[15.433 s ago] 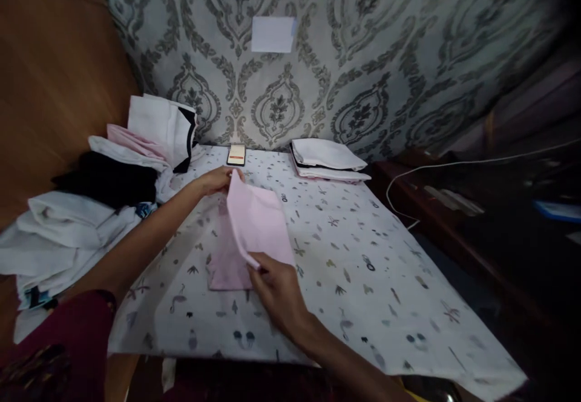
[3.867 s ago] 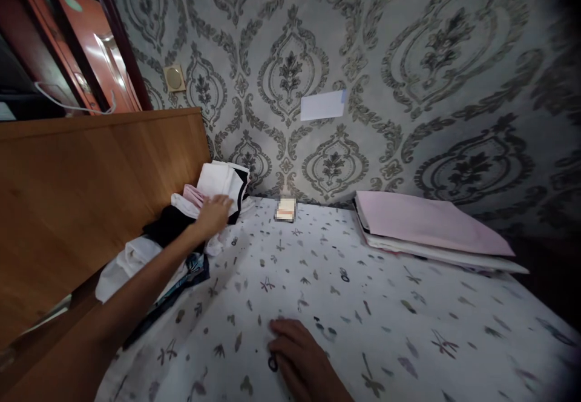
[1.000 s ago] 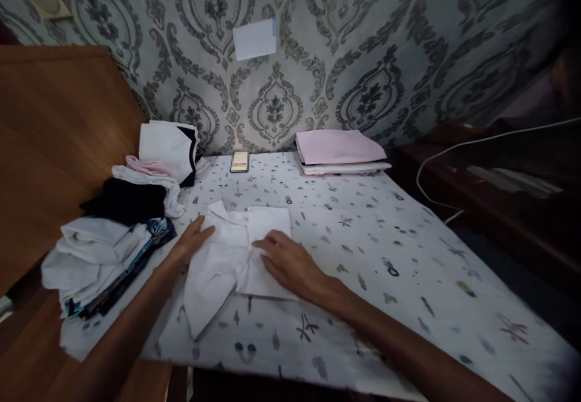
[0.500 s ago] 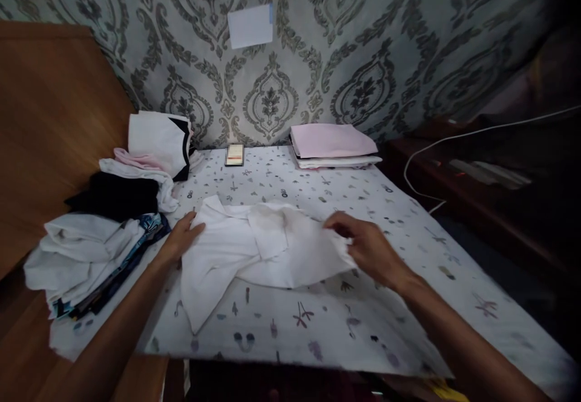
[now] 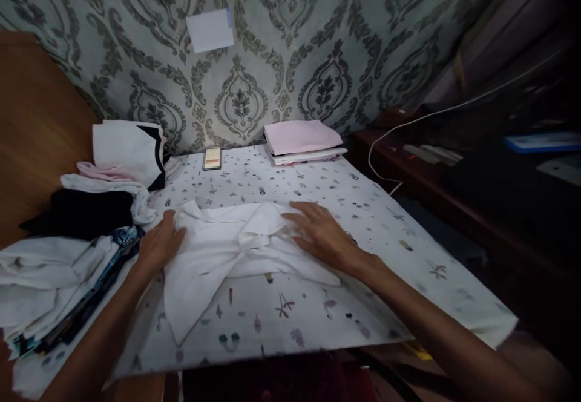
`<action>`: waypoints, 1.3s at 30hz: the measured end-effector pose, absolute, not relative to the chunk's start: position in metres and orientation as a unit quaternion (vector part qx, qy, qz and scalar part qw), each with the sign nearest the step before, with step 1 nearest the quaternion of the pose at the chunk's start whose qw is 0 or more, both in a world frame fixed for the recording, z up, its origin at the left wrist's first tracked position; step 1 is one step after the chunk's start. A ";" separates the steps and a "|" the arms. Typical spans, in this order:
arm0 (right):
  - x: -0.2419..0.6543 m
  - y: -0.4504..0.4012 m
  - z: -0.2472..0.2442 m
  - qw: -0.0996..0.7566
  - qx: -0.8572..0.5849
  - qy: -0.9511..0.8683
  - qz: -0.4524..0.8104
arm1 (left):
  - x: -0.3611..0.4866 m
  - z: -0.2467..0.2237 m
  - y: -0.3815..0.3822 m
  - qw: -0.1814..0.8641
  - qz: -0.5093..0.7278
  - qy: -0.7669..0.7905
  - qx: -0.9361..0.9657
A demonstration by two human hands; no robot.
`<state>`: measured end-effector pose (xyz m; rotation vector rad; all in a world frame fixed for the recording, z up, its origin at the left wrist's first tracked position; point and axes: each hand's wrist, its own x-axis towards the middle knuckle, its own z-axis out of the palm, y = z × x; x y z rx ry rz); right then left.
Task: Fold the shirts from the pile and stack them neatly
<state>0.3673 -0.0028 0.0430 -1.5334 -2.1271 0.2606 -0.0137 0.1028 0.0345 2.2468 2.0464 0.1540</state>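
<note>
A white garment [image 5: 204,257] lies crumpled on the patterned cloth of the table [image 5: 290,323], with a pointed corner hanging toward the front edge. At its left edge, my left hand [image 5: 161,241] has the fabric pinched between thumb and fingers. My right hand [image 5: 324,235] rests over the garment's right part, palm down, its fingers spread and pointing left. Folds are bunched just left of the right fingertips.
Along the left stand piles of clothes: white [image 5: 124,151], black [image 5: 86,213] and more white [image 5: 40,275]. A folded pink stack [image 5: 302,137] and a small card-like item [image 5: 212,158] lie at the back. A white cable [image 5: 436,115] runs at right.
My right hand has moved left, let go of the garment's right end and opened over it. That end now lies lower and flatter. The view has shifted to the right.
</note>
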 end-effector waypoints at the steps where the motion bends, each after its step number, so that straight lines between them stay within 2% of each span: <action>1: 0.357 0.006 0.043 0.229 -0.539 -0.806 0.087 | -0.009 0.037 0.104 -0.001 0.049 0.656 0.753; 3: 0.340 0.025 0.040 0.192 -0.506 -0.837 0.082 | 0.000 0.039 0.112 -0.065 0.056 0.594 0.800; 5: 0.333 0.044 0.035 0.177 -0.498 -0.843 0.097 | 0.005 0.039 0.127 -0.074 0.056 0.526 0.845; 7: 0.334 0.068 0.032 0.198 -0.523 -0.816 0.150 | 0.006 0.037 0.148 -0.033 0.059 0.491 0.868; 11: 0.354 0.125 0.030 0.284 -0.675 -0.639 0.233 | 0.002 0.038 0.194 0.099 0.078 0.528 0.840; 18: 0.396 0.169 0.020 0.267 -0.800 -0.515 0.156 | 0.001 0.030 0.225 0.125 0.102 0.575 0.802; 23: 0.391 0.133 0.015 0.289 -0.753 -0.581 0.110 | 0.002 0.023 0.220 0.149 0.100 0.591 0.787; 27: 0.368 0.090 -0.002 0.319 -0.585 -0.743 0.067 | 0.010 0.027 0.219 0.160 0.109 0.574 0.796; 30: 0.355 0.064 -0.020 0.309 -0.525 -0.789 0.079 | 0.015 0.032 0.220 0.160 0.120 0.562 0.803; 39: 0.356 0.050 -0.024 0.271 -0.557 -0.784 0.049 | 0.026 0.041 0.193 0.045 0.140 0.633 0.760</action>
